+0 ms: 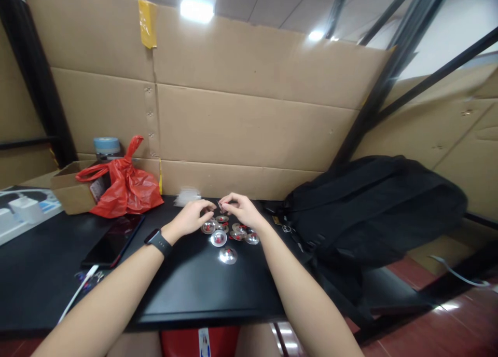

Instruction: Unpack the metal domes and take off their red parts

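Note:
Several small shiny metal discs with red bits at their centres, which look like finger cymbals [218, 238], lie in a loose group on the black table. One finger cymbal [228, 256] sits apart, nearest the front edge. My right hand [241, 209] is above the far side of the group, thumb and fingers pinched around something small and thin, too blurred to name. Facing it, my left hand [194, 217] has its fingers bent, with a gap between thumb and forefinger and nothing visible in it. A dark watch [158, 241] is on my left wrist.
Clear plastic bags [187, 196] lie behind my left hand. At left are a red plastic bag [128, 188], a cardboard box [73, 191], a phone [114, 240], a white cable [78, 293] and a power strip [29, 219]. A black backpack [381, 206] stands right. Cardboard [241, 128] walls the back.

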`<state>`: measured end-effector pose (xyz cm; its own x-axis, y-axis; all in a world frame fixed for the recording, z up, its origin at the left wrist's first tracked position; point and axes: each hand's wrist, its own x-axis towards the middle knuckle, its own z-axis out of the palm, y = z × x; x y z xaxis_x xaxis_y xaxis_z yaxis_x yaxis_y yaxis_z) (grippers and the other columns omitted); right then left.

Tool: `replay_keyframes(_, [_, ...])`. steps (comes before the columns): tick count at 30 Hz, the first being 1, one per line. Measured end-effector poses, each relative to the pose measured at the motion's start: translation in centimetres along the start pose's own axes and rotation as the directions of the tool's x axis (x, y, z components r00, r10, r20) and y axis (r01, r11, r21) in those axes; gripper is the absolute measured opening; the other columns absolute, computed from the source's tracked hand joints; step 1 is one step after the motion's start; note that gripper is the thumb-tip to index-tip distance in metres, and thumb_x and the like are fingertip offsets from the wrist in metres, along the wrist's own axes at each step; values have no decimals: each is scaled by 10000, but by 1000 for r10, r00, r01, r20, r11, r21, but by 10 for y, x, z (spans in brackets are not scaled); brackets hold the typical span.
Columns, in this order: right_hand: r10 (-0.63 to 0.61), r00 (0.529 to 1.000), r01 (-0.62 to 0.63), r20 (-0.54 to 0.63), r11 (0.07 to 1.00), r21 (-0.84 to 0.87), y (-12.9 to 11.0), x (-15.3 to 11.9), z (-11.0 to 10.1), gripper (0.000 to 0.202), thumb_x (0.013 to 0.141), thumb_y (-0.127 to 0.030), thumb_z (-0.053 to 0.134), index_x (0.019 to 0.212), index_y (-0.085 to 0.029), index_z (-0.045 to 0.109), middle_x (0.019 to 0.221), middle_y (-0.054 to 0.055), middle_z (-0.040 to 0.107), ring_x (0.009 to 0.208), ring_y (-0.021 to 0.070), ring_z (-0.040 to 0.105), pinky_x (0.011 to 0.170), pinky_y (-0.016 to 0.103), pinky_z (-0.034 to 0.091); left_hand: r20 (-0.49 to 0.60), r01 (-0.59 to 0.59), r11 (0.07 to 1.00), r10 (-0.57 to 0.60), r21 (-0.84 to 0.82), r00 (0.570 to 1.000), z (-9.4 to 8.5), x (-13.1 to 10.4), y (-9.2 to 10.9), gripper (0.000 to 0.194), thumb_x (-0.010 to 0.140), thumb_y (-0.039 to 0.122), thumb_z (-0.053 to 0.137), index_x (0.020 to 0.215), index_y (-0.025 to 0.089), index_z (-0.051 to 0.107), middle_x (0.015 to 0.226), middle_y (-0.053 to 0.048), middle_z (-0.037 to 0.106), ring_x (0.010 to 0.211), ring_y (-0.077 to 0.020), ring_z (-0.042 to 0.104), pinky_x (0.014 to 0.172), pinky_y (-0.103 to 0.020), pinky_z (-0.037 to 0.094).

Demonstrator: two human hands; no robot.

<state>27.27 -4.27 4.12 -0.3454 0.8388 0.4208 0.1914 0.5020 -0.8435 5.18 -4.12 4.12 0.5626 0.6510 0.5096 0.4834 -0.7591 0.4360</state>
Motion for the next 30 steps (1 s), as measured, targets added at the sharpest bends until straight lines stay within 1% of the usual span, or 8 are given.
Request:
replay_keyframes(5, [48, 998, -55, 37, 978, 200, -2, 0, 18, 313, 780, -467, 730, 823, -197, 577, 1155, 82, 675, 741, 158, 686, 676, 312, 568, -114, 34, 999, -30, 25, 993, 5, 1, 11, 179, 919, 292, 553, 853, 186, 681, 864, -61, 725, 766, -189, 642, 700, -276, 456])
replay_keyframes(11, [48, 998, -53, 39, 989, 138, -7, -2, 24, 385, 675, -399, 823, 913, -194, 600, 1043, 58, 704, 779, 177, 709, 725, 311, 574, -106, 1, 996, 8, 93, 994, 2, 1, 10, 101, 842, 233, 598, 777, 171, 642, 785, -46, 696, 687, -166, 603, 633, -256, 416])
replay_keyframes(15, [56, 992, -41, -116, 992, 120, 14, 3, 8, 367, 690, -382, 775, 952, -196, 599, 1066, 72, 707, 756, 174, 707, 678, 297, 564, -86, 12, 980, 5, 196, 996, -7, 0, -6, 84, 804, 219, 594, 745, 175, 634, 738, -25, 678, 669, -151, 592, 633, -238, 413])
replay_keyframes(18, [85, 917, -130, -389, 987, -90, 43, 2, -18, 309, 698, -388, 736, 905, -192, 616, 1010, 67, 716, 763, 184, 693, 711, 325, 558, -48, 70, 937, -57, 343, 997, -18, -4, -30, 65, 776, 229, 617, 731, 188, 639, 721, -22, 676, 638, -155, 585, 601, -244, 392])
replay_keyframes(20, [60, 872, -235, -485, 922, -308, 61, -1, -35, 254, 703, -343, 720, 892, -195, 638, 934, 56, 726, 808, 197, 683, 790, 347, 540, -13, 118, 904, -124, 410, 992, -23, -8, -48, 67, 767, 227, 623, 716, 192, 649, 718, -34, 684, 638, -171, 599, 596, -255, 393])
replay_keyframes(22, [65, 880, -290, -471, 858, -424, 75, -4, -46, 206, 723, -313, 702, 881, -192, 651, 926, 59, 733, 852, 204, 680, 831, 342, 516, 36, 123, 902, -151, 414, 988, -26, -11, -63, 82, 769, 224, 620, 716, 194, 675, 743, -48, 703, 681, -186, 630, 639, -258, 423])
replay_keyframes(25, [128, 924, -312, -360, 796, -518, 83, -6, -48, 209, 731, -299, 719, 909, -197, 678, 942, 51, 744, 879, 199, 679, 840, 320, 494, 91, 85, 928, -126, 362, 988, -25, -14, -80, 127, 800, 234, 599, 784, 201, 721, 808, -56, 730, 744, -192, 659, 703, -252, 459])
replay_keyframes(30, [264, 919, -394, -293, 624, -674, 70, -2, -39, 183, 835, -395, 658, 932, -270, 748, 966, 34, 756, 1027, 257, 652, 943, 442, 408, 111, 78, 946, -118, 316, 987, -21, -15, -85, 168, 817, 269, 603, 869, 202, 747, 876, -61, 751, 792, -198, 679, 748, -251, 488])
